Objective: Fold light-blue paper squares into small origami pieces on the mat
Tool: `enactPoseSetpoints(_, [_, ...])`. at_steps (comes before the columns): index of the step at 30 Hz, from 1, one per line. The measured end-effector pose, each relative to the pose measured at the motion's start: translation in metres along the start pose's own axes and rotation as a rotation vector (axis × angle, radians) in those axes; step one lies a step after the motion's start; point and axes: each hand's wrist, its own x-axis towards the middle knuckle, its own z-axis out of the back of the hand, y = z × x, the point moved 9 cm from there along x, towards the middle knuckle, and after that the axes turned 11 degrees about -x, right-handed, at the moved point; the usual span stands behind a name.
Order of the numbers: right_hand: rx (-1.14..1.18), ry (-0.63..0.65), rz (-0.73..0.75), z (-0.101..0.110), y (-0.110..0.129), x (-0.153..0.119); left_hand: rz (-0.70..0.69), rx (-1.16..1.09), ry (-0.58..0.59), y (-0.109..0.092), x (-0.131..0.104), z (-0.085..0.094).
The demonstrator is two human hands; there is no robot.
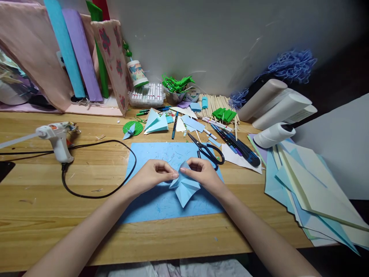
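Between my hands is a light blue sheet of origami paper (186, 189), creased into several facets with one pointed corner hanging down. My left hand (154, 173) pinches its left edge between thumb and fingertips. On the other side, my right hand (203, 174) grips the upper right part, thumb in front and fingers curled behind. The paper is held above a blue mat (150, 207) strewn with small scraps. Black-handled scissors (206, 151) lie partly on the mat's upper right corner, just beyond my right hand.
A white glue gun (57, 142) stands at left, its black cable (95, 196) looping toward the mat. Paper stacks (319, 184) and white rolls (273, 135) are at right. Behind lie pens, a utility knife (248, 154), paper pieces, a folded blue flower (130, 131) and a marker box (147, 96).
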Motion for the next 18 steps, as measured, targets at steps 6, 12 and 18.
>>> enactPoseSetpoints(6, [-0.066,-0.071,-0.013,0.003,-0.004,-0.001,-0.007,-0.059,-0.002,0.013,0.004,-0.003])
enactPoseSetpoints(12, [-0.01,-0.023,-0.02,0.002,-0.002,-0.002,-0.04,-0.04,-0.007,0.002,0.001,-0.004])
enactPoseSetpoints(18, [0.006,-0.053,-0.029,0.0,-0.007,-0.002,-0.02,0.025,-0.04,0.003,0.0,-0.003])
